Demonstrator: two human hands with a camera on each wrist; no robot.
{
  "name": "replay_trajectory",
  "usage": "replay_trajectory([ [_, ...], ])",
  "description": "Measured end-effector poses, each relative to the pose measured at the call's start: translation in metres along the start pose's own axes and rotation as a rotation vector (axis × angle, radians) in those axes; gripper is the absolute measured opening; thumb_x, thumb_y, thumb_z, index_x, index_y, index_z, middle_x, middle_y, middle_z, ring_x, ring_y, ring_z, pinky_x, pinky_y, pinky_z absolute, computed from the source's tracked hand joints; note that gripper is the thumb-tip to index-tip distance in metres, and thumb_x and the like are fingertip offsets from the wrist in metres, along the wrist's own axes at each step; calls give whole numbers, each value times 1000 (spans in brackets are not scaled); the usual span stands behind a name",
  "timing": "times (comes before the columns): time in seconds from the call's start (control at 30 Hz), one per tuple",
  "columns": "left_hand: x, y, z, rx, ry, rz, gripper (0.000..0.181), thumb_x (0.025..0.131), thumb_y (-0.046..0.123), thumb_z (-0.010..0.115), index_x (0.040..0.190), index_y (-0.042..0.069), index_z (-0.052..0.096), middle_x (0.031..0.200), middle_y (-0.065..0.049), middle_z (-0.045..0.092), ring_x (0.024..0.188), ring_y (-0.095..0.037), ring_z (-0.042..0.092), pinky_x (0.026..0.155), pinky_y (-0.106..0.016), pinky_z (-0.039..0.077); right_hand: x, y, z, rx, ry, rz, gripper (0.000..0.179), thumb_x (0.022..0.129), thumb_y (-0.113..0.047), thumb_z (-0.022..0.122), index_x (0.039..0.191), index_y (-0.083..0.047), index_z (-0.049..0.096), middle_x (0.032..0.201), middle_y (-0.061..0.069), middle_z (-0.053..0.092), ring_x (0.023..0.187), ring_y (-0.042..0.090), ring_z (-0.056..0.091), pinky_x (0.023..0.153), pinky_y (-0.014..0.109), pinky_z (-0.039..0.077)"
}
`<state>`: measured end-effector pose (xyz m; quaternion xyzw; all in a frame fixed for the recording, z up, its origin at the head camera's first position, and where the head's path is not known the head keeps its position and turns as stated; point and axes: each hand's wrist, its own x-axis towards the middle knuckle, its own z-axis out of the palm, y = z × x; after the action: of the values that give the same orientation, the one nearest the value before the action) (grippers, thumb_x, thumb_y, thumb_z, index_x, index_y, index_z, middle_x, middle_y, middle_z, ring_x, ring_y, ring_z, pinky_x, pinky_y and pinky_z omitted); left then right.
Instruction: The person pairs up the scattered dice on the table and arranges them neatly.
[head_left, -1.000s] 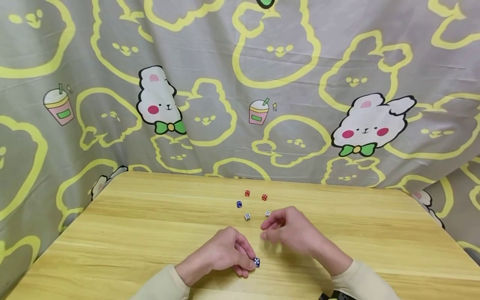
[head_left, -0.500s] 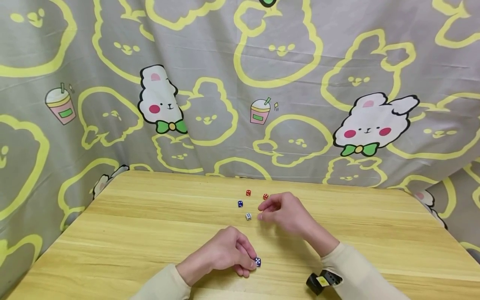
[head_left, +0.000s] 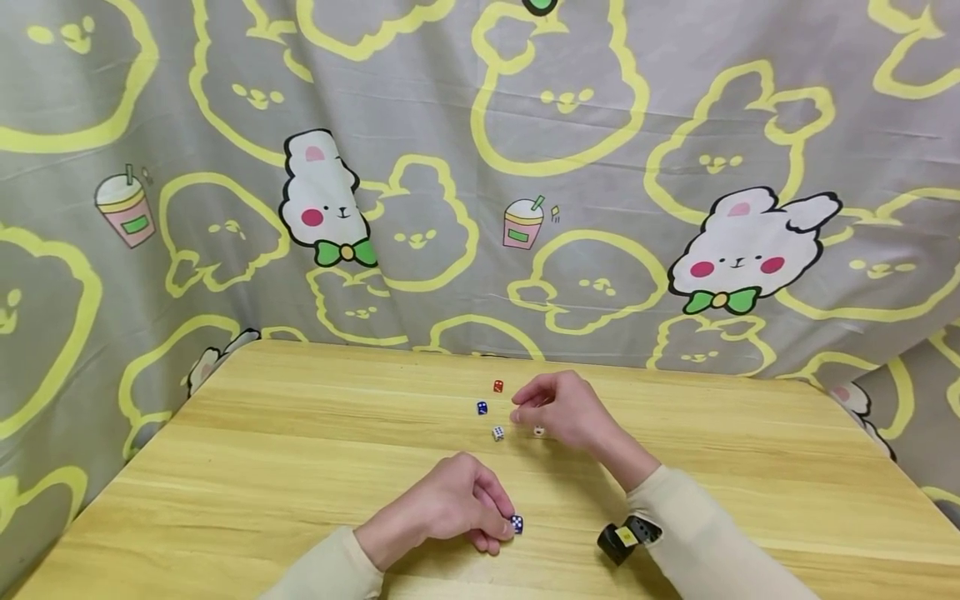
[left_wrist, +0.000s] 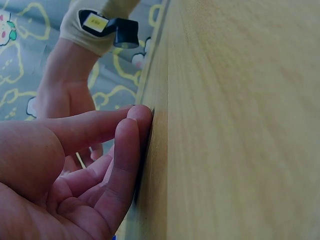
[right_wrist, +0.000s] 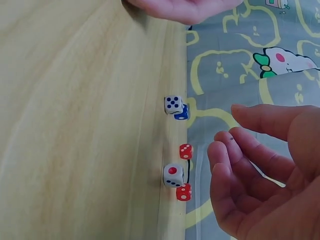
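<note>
In the head view my left hand (head_left: 461, 504) is low on the table, its thumb and fingertips pinching the edge of a blue die (head_left: 517, 524). The left wrist view shows those fingers (left_wrist: 126, 150) close together just over the wood, with the die hidden. My right hand (head_left: 564, 408) hovers farther back, fingers bent and apart, holding nothing. Near it stand a white die (head_left: 498, 433), a second blue die (head_left: 482, 407) and a red die (head_left: 498, 386). A white die with a red pip (right_wrist: 173, 175) and another red die (right_wrist: 184, 192) show in the right wrist view.
The wooden table (head_left: 300, 450) reaches back to a grey curtain (head_left: 420, 100) printed with yellow outlines and white rabbits. A black wrist camera (head_left: 618, 543) with a yellow label hangs from my right sleeve.
My right hand has moved back over the table from the white die to the right red die, which it now hides in the head view. My left hand has stayed by its blue die.
</note>
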<state>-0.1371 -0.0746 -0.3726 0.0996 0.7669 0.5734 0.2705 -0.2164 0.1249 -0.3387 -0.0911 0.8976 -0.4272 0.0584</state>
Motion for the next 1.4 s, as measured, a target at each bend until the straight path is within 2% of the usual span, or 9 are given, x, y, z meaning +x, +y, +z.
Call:
replay_trajectory([
  [0.33,0,0,1,10,9,-8,13,82,-7,84,82,1,74,71,-13,77,54,-12,69,54,-25,61,14,-2,6,-15,9,-16,18,90,-17,84,105,-9,80,90,1,76,82,14,65,75,27,51],
  [0.8,2,-1,1,-6,3,-11,13,82,-8,83,82,1,74,71,-13,77,54,-12,69,54,-25,62,27,-5,14,-6,8,-54,14,90,-14,84,103,-8,81,90,1,77,80,13,66,74,26,53],
  [1.4,1,-1,1,8,6,-3,12,82,-7,84,84,1,74,73,-14,78,55,-12,70,55,-26,62,36,-9,26,-6,-9,-45,18,87,-13,86,103,-7,81,86,2,76,75,14,63,63,25,49],
])
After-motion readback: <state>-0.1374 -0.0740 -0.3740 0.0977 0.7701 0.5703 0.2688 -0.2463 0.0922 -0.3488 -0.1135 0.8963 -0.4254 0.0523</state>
